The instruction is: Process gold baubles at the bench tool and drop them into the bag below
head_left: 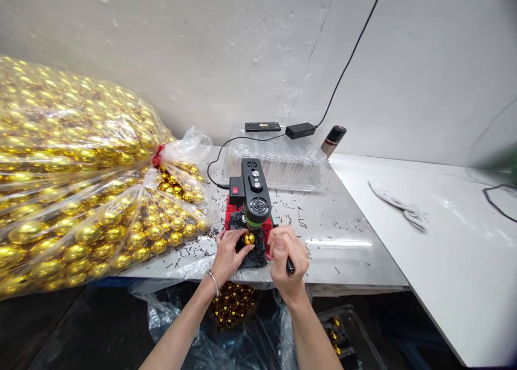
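Between the thumb and fingers of my left hand (pixel 229 254) is a shiny gold ball (pixel 249 239), set under the head of a small black press machine (pixel 256 192). My right hand (pixel 288 258) is wrapped in a fist around a black lever handle (pixel 290 266) at the machine's right side. A red switch shows on the machine's left side. The machine stands on a black base with a red mat (pixel 233 211) beneath. Where the ball meets the machine's head is partly hidden by my fingers.
Large clear bags of gold balls (pixel 76 197) fill the left. Behind the machine lies a clear plastic-wrapped stack (pixel 278 165) with a power adapter (pixel 301 130) and a remote (pixel 262 126). A bottle (pixel 333 141) and a glove (pixel 398 206) are to the right. Black scraps litter the metal tabletop (pixel 343 257).
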`<state>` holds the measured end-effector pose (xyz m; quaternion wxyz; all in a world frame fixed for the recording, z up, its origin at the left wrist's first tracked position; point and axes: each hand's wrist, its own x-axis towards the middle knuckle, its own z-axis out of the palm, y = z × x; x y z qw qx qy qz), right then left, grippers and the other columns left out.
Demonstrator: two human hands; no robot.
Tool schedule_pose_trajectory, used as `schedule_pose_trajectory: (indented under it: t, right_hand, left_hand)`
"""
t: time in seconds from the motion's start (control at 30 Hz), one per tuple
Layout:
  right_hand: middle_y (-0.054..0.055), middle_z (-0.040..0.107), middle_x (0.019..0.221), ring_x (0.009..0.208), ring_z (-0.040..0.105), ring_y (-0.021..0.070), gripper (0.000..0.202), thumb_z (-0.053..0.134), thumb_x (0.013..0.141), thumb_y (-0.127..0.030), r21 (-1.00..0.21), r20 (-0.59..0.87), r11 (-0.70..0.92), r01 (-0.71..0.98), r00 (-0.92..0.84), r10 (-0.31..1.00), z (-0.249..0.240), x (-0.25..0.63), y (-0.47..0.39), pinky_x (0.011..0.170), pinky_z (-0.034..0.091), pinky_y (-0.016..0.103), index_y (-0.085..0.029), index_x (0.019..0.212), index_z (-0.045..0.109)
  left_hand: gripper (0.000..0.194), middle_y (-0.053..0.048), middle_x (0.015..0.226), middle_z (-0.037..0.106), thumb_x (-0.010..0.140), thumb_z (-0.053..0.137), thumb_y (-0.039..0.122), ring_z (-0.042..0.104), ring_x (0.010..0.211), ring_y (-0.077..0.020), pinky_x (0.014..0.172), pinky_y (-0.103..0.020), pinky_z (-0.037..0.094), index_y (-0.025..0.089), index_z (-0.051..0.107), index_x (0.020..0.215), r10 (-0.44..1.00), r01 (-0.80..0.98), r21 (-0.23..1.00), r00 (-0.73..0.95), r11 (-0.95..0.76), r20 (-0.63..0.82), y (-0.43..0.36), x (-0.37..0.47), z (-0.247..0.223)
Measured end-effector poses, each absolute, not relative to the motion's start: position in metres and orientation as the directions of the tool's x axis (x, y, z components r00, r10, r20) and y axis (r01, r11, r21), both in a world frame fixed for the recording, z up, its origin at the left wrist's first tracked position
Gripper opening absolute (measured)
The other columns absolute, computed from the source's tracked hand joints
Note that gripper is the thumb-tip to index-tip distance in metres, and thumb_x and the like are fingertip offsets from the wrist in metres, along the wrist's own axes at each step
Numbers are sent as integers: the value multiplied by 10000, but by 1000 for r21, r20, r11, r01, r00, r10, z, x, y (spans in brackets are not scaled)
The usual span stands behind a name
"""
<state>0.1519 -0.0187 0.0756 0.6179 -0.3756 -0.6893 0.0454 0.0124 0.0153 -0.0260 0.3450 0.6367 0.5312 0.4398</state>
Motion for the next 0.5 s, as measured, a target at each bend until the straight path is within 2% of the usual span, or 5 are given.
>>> schedule_pose_trajectory:
  t: [0.13, 0.27, 0.4, 0.5]
  right_hand:
    - [-7, 475, 622, 671, 511, 123, 261, 383, 873, -49, -520, 819, 724, 453, 24, 573, 62, 154, -22, 588, 406, 261, -197, 665, 435]
    - [12, 503, 684, 670, 514, 126, 247, 359, 905, -118, -517, 819, 725, 455, 18, 574, 36, 154, -22, 597, 432, 275, -194, 688, 448]
    - [12, 503, 700, 644, 506, 126, 297, 309, 953, -219, -441, 865, 752, 490, 10, 501, 12, 154, -16, 642, 451, 315, -199, 688, 442]
    - [4, 501, 693, 622, 499, 123, 331, 288, 968, -265, -428, 879, 751, 503, 38, 475, 3, 154, -13, 675, 455, 339, -204, 677, 433]
  left_hand:
    - [323, -60, 983, 691, 715, 735, 324, 547, 1011, -274, 1062, -468, 244, 272, 709, 1033, 977, 378, 902, 40, -207, 208, 14, 15, -31]
    - [325, -63, 985, 692, 720, 739, 326, 548, 1017, -277, 1049, -460, 269, 279, 710, 1041, 975, 373, 901, 54, -221, 216, 14, 13, -35]
    - [337, -75, 991, 692, 745, 726, 330, 560, 1014, -273, 1015, -457, 315, 258, 697, 1072, 962, 447, 854, 71, -268, 265, 15, 13, -40]
    - [339, -79, 1001, 690, 778, 699, 333, 568, 1008, -261, 994, -457, 344, 234, 677, 1102, 945, 519, 796, 86, -311, 314, 14, 14, -44]
